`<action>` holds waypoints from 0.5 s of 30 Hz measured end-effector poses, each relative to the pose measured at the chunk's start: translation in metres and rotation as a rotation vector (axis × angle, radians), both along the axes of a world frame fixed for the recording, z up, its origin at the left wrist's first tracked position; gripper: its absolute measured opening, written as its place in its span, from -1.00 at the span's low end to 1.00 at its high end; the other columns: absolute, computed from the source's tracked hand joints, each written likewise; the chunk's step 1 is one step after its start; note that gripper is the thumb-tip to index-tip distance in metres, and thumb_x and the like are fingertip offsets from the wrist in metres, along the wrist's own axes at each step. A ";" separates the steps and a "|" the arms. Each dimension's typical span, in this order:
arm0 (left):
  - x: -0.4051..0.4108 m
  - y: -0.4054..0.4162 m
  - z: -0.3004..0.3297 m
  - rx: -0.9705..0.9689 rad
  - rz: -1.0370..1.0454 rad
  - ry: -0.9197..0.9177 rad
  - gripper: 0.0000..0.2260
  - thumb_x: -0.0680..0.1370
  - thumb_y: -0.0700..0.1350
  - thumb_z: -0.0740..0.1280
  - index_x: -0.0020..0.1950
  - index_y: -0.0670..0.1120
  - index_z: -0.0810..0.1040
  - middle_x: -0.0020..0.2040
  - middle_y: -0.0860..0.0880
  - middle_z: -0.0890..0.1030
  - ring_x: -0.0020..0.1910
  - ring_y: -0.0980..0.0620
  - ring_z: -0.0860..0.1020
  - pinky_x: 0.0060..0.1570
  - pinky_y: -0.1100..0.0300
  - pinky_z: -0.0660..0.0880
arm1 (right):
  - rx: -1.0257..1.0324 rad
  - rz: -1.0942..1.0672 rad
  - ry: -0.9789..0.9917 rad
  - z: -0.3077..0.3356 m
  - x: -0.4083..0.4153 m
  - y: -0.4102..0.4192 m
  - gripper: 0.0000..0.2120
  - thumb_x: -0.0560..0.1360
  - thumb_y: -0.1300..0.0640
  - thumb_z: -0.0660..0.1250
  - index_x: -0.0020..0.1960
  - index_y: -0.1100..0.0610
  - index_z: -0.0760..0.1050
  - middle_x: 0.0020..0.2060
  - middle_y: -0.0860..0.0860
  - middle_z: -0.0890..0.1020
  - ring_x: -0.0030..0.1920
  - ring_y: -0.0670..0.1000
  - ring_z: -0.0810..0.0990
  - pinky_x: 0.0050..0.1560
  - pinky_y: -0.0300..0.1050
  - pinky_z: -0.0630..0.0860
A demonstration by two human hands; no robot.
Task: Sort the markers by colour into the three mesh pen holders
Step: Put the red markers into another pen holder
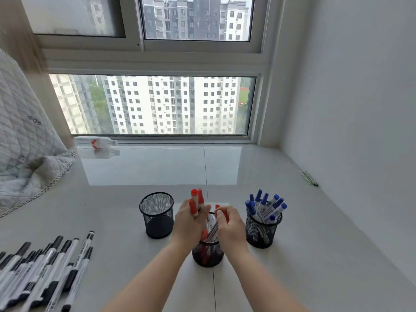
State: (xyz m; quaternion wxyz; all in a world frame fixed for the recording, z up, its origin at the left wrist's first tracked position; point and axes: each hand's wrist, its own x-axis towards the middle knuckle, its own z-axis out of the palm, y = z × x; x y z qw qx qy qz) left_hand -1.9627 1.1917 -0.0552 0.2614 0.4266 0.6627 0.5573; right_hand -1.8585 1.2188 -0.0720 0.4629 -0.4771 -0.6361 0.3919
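Three black mesh pen holders stand on the pale glossy surface. The left holder (157, 214) shows nothing inside. The middle holder (208, 253) has red markers in it. The right holder (263, 230) is full of several blue-capped markers (265, 204). My left hand (189, 221) grips a bunch of three red-capped markers (196, 200), upright above the middle holder. My right hand (229, 226) pinches another red marker (217, 218) whose body points down into the middle holder. Several black-capped markers (45, 266) lie loose at the lower left.
A quilted grey blanket (24, 140) covers the left side. A plastic bottle (95, 141) lies by the window sill at the back. A small dark green object (309, 177) lies against the right wall. The window frame bounds the far edge.
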 end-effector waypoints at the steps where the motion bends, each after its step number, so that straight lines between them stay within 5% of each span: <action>1: -0.001 0.000 -0.001 -0.022 0.010 0.040 -0.86 0.50 -0.06 0.35 -0.15 -0.11 0.48 -0.11 -0.11 0.55 -0.17 -0.01 0.57 -0.14 0.10 0.49 | 0.009 0.006 -0.011 0.000 0.000 -0.001 -0.88 0.55 0.17 0.19 -0.09 0.02 0.47 -0.11 -0.04 0.55 -0.13 -0.11 0.50 -0.21 -0.42 0.33; 4: -0.001 0.002 -0.003 -0.103 0.023 0.043 -0.85 0.49 -0.10 0.32 -0.28 -0.07 0.50 -0.06 -0.03 0.41 -0.33 0.26 0.52 -0.40 0.45 0.39 | 0.049 -0.004 -0.035 0.002 -0.001 -0.002 -0.89 0.54 0.20 0.20 -0.06 0.06 0.49 -0.12 -0.06 0.56 -0.12 -0.13 0.50 -0.20 -0.48 0.33; 7: 0.002 0.004 0.000 -0.127 0.108 0.018 -0.83 0.43 -0.14 0.33 -0.36 -0.03 0.45 -0.09 -0.09 0.46 -0.32 0.13 0.48 -0.46 0.42 0.35 | 0.042 0.000 -0.048 0.004 -0.001 -0.004 -0.89 0.54 0.19 0.20 -0.03 0.08 0.50 -0.11 -0.05 0.56 -0.10 -0.11 0.51 -0.17 -0.42 0.35; 9: 0.003 0.001 0.006 -0.020 0.211 0.057 -0.85 0.40 -0.17 0.37 -0.22 0.00 0.40 -0.15 -0.07 0.52 -0.28 0.04 0.49 -0.28 0.24 0.41 | 0.059 0.018 -0.067 0.004 0.000 -0.005 -0.89 0.54 0.18 0.21 -0.02 0.08 0.50 -0.12 -0.06 0.57 -0.10 -0.08 0.52 -0.12 -0.31 0.40; 13: 0.002 -0.006 0.013 0.162 0.149 0.244 -0.45 0.45 -0.28 0.34 0.30 0.17 0.28 -0.09 0.05 0.52 -0.19 0.09 0.54 -0.17 0.20 0.50 | 0.119 0.089 -0.146 0.002 0.003 -0.008 -0.90 0.55 0.15 0.19 -0.01 0.05 0.47 -0.21 -0.14 0.53 -0.22 -0.15 0.49 -0.23 -0.35 0.36; 15: -0.001 -0.004 0.014 0.127 0.166 0.316 -0.49 0.45 -0.29 0.32 0.32 0.12 0.37 -0.07 0.03 0.51 -0.14 0.08 0.51 -0.07 0.18 0.49 | 0.125 0.095 -0.161 0.002 0.005 -0.008 -0.90 0.55 0.15 0.18 -0.02 0.06 0.47 -0.24 -0.14 0.52 -0.25 -0.13 0.48 -0.27 -0.32 0.35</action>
